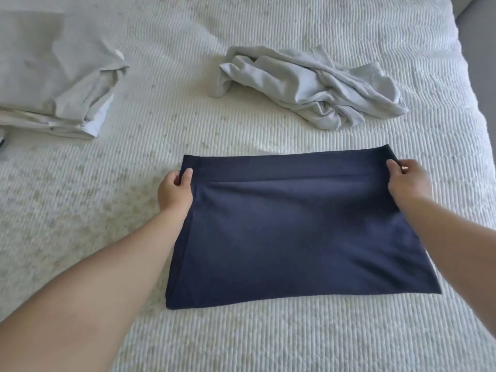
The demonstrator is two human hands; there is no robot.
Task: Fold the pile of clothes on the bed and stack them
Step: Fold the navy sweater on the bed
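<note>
White ribbed bed (268, 339) — navy garment (290, 237) spread flat.
Left hand (174, 190) and right hand (409, 182) pinch its far corners, fingers seemingly curled under.

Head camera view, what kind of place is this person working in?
Most likely a bedroom. A white ribbed bedspread fills the view, with a navy garment spread on it, a crumpled grey garment beyond, and folded grey clothes stacked at far left.

No readable text, labels, brands or nos. anywhere: navy garment (290, 232) is plain, the pale grey clothes (308, 84) show no print, bed cover (268, 342) has texture only.
</note>
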